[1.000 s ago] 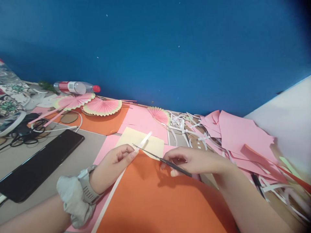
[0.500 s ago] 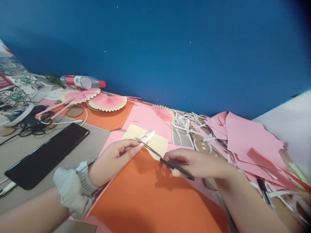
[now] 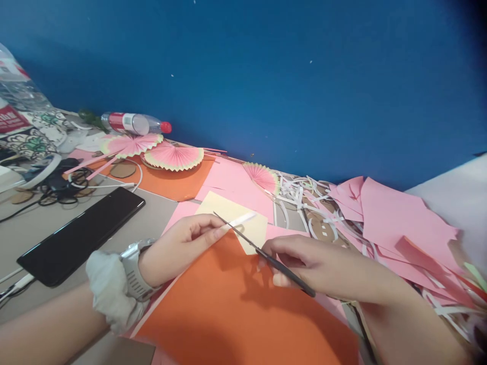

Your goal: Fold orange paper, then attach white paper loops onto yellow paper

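My left hand (image 3: 196, 235), with a watch (image 3: 137, 268) and a pale scrunchie (image 3: 110, 291) at its wrist, is closed in a pinch on a narrow white paper strip (image 3: 245, 218). Dark-handled scissors (image 3: 287, 274) are gripped in my right hand (image 3: 304, 258). Their thin blades point up and left, crossing the strip close to my left fingertips; whether they touch it I cannot tell. Beneath both hands lies a large orange paper sheet (image 3: 243, 314). Behind it a pale yellow sheet (image 3: 215, 204) rests on pink paper (image 3: 232, 177).
Folded pink paper fans (image 3: 175, 157) and a lying plastic bottle (image 3: 131, 123) are along the blue wall (image 3: 243, 76). A black phone (image 3: 83, 235) and tangled cables (image 3: 72, 177) are at left. White paper scraps (image 3: 300, 192) and pink sheets (image 3: 403, 213) cover the right side.
The white strip, curled over before, now extends straighter to the right. The scissors stay at my left fingertips, and my right hand has shifted slightly right. The whole view has turned a little.
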Action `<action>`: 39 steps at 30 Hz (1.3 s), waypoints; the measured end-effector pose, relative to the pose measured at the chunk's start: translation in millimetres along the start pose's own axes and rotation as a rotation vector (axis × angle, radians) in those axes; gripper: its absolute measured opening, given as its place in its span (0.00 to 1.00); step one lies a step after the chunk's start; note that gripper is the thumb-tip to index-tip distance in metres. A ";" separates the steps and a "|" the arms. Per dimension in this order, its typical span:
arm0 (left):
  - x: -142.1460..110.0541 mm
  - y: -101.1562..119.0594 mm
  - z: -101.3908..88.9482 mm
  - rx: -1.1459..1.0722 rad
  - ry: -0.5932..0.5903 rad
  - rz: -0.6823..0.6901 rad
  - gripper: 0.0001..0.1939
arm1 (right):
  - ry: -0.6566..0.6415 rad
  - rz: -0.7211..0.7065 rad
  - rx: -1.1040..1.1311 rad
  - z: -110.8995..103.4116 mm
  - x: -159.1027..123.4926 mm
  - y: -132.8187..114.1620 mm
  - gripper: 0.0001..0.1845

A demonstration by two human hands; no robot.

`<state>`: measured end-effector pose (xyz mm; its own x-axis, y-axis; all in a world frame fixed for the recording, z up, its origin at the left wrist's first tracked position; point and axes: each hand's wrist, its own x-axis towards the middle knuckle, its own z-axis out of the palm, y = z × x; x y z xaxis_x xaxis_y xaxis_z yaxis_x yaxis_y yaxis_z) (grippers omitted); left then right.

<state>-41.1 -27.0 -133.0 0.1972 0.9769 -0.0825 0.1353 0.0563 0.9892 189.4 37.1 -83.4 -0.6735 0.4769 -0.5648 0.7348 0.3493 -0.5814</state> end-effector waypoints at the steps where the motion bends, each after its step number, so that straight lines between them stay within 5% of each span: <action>1: -0.2 0.8 -1.4 -0.002 -0.014 -0.001 0.11 | -0.001 0.013 -0.017 -0.4 -2.0 -1.2 0.20; 12: 1.7 3.6 -13.4 0.041 -0.104 -0.002 0.14 | 0.013 -0.023 -0.027 -3.7 -1.2 0.6 0.18; 20: 9.2 14.7 -25.7 0.107 -0.133 -0.010 0.15 | -0.071 -0.216 0.092 -6.5 13.6 6.5 0.19; 39: 11.4 -1.4 -25.7 0.000 -0.019 -0.062 0.19 | -0.063 -0.129 -0.080 -34.2 37.0 -10.8 0.22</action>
<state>-64.0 -10.7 -132.2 0.2071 0.9674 -0.1459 0.1481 0.1164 0.9821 159.3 78.5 -78.0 -0.7643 0.3733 -0.5259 0.6446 0.4681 -0.6045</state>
